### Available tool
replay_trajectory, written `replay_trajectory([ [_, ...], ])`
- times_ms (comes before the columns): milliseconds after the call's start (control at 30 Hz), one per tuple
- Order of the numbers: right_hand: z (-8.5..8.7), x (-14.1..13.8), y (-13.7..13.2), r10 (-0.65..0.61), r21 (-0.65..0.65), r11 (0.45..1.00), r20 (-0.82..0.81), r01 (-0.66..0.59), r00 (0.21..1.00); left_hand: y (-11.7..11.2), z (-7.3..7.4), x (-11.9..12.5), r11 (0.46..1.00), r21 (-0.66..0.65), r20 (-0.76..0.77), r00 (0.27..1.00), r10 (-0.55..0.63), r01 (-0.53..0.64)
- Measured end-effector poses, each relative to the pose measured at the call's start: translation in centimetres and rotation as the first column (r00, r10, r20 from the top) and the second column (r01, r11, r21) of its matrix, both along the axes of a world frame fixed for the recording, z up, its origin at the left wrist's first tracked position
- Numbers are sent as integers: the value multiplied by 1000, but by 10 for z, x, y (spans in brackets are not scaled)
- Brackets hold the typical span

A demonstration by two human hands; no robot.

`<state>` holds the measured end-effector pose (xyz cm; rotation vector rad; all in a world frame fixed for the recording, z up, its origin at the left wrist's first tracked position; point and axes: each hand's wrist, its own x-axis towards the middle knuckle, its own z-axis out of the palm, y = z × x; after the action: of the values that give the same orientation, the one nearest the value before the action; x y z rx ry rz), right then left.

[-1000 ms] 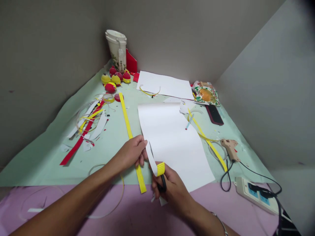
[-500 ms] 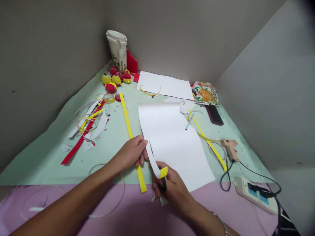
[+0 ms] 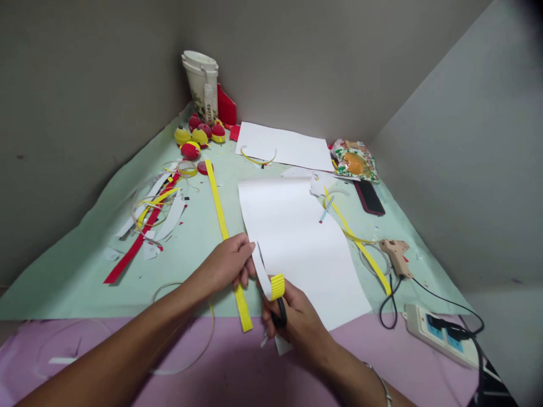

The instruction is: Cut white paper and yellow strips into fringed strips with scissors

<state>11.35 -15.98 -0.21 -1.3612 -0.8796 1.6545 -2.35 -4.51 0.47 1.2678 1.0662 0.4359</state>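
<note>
By the surface's [image 3: 85, 294] near edge, R hand [image 3: 299, 319] grips scissors [image 3: 281, 312], L hand [image 3: 231, 260] pinches white sheet [image 3: 297, 226]; strip [image 3: 260, 271] part-cut, far end uncut afaict.

The big sheet [image 3: 297, 243] is smooth paper, and the bag [image 3: 355, 163] near the worktop's [image 3: 193, 254] back right corner is shiny plastic.
</note>
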Motion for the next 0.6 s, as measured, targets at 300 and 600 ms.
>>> replay_trajectory([
  [300, -7, -1, -4, -5, 51, 999, -26, 6, 1000, 1, -2, -1, 1000, -7, -7, 1000, -8, 8],
  [600, -1, -1, -5, -3, 12, 1000, -14, 3, 1000, 0, 2, -1, 997, -50, 33, 998, 62, -60],
])
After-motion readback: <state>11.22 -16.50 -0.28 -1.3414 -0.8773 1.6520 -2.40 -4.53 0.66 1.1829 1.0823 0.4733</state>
